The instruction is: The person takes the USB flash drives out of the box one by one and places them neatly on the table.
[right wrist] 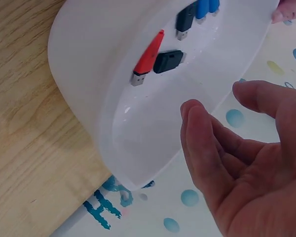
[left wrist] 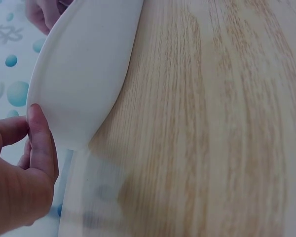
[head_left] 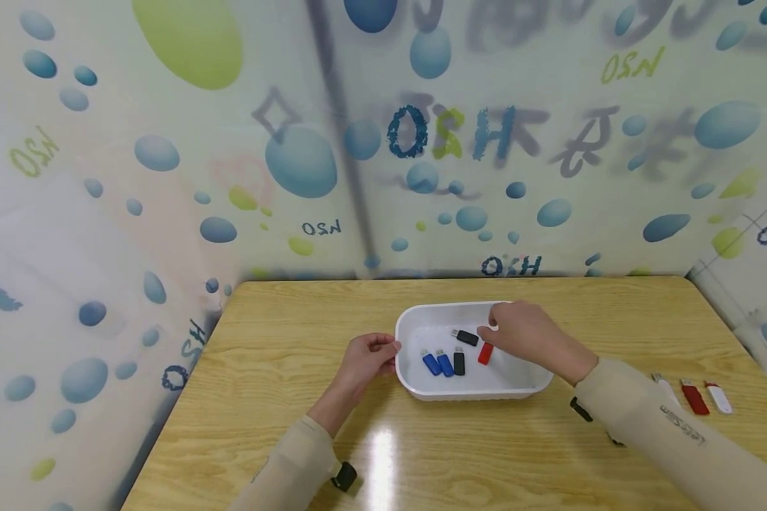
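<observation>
A white plastic bin [head_left: 473, 394] stands on the table. My left hand [head_left: 366, 360] pinches its left rim between thumb and fingers, as the left wrist view shows up close. Inside the bin lie two blue USB sticks [head_left: 445, 365], two black USB sticks [head_left: 459, 362] and a red USB stick [head_left: 485, 353]. Over the bin's right half hovers my right hand [head_left: 525, 332], close to the red stick in the head view. In the right wrist view, that hand's thumb and fingers are apart, with nothing between them.
To the right on the wooden table [head_left: 281, 319] lie another red USB stick [head_left: 694, 397] and two white ones [head_left: 719, 398], one partly behind my right sleeve [head_left: 665, 426]. A patterned wall [head_left: 371, 199] rises behind the table's back edge.
</observation>
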Demonstrator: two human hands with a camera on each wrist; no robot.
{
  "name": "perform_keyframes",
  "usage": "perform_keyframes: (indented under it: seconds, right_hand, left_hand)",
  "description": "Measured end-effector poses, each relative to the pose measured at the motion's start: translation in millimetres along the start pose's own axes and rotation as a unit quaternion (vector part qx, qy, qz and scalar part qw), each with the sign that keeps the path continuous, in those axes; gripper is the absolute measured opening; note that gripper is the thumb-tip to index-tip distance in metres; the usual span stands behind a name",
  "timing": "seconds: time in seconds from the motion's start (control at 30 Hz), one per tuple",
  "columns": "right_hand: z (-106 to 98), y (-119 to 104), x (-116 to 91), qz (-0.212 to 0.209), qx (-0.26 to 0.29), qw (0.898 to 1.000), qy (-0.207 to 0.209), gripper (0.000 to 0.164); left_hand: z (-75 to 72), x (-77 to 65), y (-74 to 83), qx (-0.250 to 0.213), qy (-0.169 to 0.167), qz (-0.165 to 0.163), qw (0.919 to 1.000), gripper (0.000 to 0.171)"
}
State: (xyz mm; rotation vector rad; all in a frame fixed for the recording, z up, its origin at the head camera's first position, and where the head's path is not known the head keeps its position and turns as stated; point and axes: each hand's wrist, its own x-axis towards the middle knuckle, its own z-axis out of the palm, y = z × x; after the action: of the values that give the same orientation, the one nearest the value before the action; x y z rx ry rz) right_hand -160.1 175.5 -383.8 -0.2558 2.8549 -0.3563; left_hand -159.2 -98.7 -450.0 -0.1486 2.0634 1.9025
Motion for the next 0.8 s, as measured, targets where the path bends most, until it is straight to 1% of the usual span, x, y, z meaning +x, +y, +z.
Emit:
perform_keyframes:
  seconds: [0.1, 0.2, 0.27, 0.4, 0.5, 0.6, 0.8]
  right_hand:
    - [3, -1, 4, 0.014, 0.007, 1.0, -0.019, 0.031]
    - [7, -1, 7, 0.017, 0.006, 0.999, -0.027, 0.028]
    - [11, 0, 9, 0.012, -0.002, 1.0, -0.023, 0.028]
    - [19, 0, 11, 0.002, -0.027, 1.0, -0.016, 0.03]
    - [25, -2, 13, 0.005, -0.038, 0.999, -0.018, 0.031]
    - [28, -4, 13, 0.011, -0.04, 0.999, -0.018, 0.031]
    - [32, -4, 15, 0.014, -0.046, 0.999, -0.003, 0.034]
  left_hand:
    - [2.4, -12.0, 12.0, -0.001, 0.003, 0.0, 1.0, 0.03]
    - [5.0, -20.7, 22.3, 0.006, 0.005, -0.003, 1.0, 0.027]
    - [5.1, -17.4, 19.1, 0.009, 0.007, -0.003, 0.9999, 0.027]
    - [2.6, -5.8, 6.0, 0.006, 0.007, -0.002, 1.0, 0.028]
    - [0.8, 0.3, -1.8, 0.0, 0.008, -0.001, 1.0, 0.03]
    - [0.3, 2.5, -5.1, -0.001, 0.01, 0.002, 0.9999, 0.032]
    - [0.9, 2.3, -5.5, 0.001, 0.014, 0.006, 0.9999, 0.032]
